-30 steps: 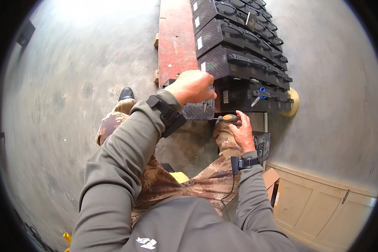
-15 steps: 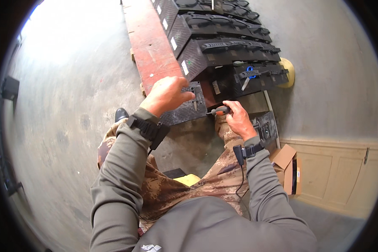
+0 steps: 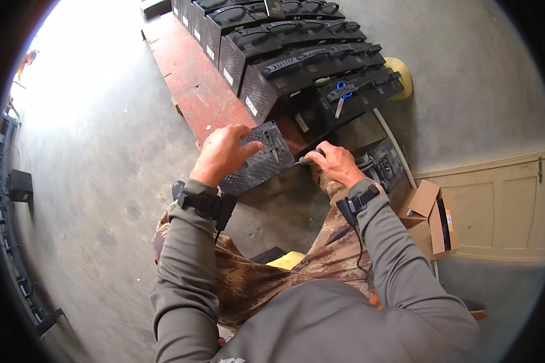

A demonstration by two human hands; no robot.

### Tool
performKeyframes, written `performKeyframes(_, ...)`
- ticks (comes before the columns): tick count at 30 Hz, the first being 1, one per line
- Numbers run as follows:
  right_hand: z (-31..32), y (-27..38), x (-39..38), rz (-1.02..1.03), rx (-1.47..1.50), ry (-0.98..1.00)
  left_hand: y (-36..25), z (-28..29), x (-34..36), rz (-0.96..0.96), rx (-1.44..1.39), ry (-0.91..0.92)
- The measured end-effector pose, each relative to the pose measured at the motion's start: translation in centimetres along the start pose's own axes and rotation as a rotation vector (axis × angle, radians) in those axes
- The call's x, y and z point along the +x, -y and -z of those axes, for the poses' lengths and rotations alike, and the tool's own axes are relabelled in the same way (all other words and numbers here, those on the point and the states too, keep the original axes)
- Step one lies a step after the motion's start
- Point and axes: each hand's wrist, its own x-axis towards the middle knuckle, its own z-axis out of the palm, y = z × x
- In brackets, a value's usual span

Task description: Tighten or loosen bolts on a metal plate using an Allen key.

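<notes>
My right hand (image 3: 339, 166) is closed around a screwdriver (image 3: 310, 158) with a dark handle. Its tip points left, at the right edge of a black textured panel (image 3: 248, 175). Over the panel's left part hovers my left hand (image 3: 225, 152), its fingers bent and the thumb apart from them; I see nothing held in it. A dark fitting with a small pointed metal piece (image 3: 275, 153) lies on the panel beside that thumb. The panel rests at the near end of a worn red board (image 3: 194, 91).
Rows of black cases (image 3: 272, 85) with handles stand on the red board. Blue-handled scissors (image 3: 343, 92) lie on the nearest case. At right are another dark panel (image 3: 384, 166), a pale pole (image 3: 393, 142), an opened cardboard box (image 3: 422, 202) and a yellow container (image 3: 398, 75).
My view has swung, so the cases and board sit further left and more tilted. The left hand has dropped back slightly over the panel. The right hand still grips the screwdriver.
</notes>
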Motion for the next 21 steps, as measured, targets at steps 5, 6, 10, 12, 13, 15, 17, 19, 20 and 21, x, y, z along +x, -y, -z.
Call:
performKeyframes(5, -0.3, -1.5, 0.2, 0.352, 0.089, -0.126, -0.3, -0.1, 0.2, 0.003, -0.029, 0.002)
performKeyframes(6, 0.0, -1.4, -0.1, 0.340, 0.062, -0.139, -0.2, -0.1, 0.3, 0.000, -0.036, 0.002)
performKeyframes(10, 1.1, 1.1, -0.6, 0.173, -0.096, -0.040, 0.3, 0.0, 0.4, 0.012, -0.039, -0.019)
performKeyframes(12, 0.9, 1.2, 0.1, 0.211, -0.117, -0.056, 0.3, -0.4, 0.6, 0.043, -0.063, -0.005)
performKeyframes(13, 1.0, 1.3, 0.7, 0.145, -0.131, 0.039, 0.1, -0.5, 0.7, 0.057, -0.058, -0.020)
performKeyframes(15, 0.6, 0.6, 1.8, 0.160, -0.091, 0.078, -0.4, -0.6, 1.1, 0.087, -0.001, 0.065)
performKeyframes(17, 0.8, 0.7, 2.5, 0.214, -0.126, 0.070, -0.5, -0.7, 1.2, 0.121, 0.054, 0.086)
performKeyframes(19, 1.1, 0.6, 3.2, 0.315, -0.182, 0.022, -0.3, -0.4, 0.9, 0.149, 0.086, 0.136)
performKeyframes(20, 1.2, 0.2, 3.6, 0.380, -0.160, 0.055, 0.0, -0.3, 0.7, 0.166, 0.097, 0.117)
performKeyframes(21, 1.3, 0.0, 3.8, 0.445, -0.139, 0.064, 0.3, -0.3, 0.6, 0.166, 0.106, 0.137)
